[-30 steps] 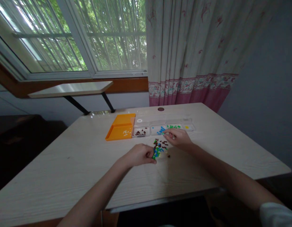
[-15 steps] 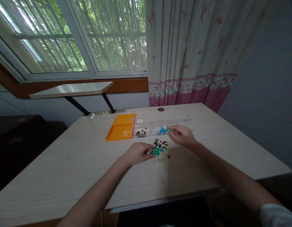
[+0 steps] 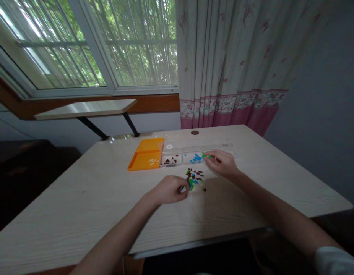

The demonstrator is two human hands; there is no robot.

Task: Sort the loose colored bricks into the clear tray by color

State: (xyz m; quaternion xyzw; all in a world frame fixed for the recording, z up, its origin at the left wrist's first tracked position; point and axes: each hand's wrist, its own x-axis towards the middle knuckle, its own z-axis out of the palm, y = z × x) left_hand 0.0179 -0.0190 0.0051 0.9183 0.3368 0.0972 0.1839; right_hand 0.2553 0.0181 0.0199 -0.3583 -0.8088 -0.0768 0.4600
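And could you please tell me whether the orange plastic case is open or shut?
Open: the orange plastic case lies with both halves spread, and small white pieces show in the nearer one.

Small coloured blocks, piled and in trays.
The loose pile mixes brown, green, blue and pale blocks, spread low, one brown block apart at its four o'clock. From the pile, blue blocks lie at twelve in a clear tray, brown ones at ten; farther out, white ones in an orange box. Green blocks, partly hidden, show at one.
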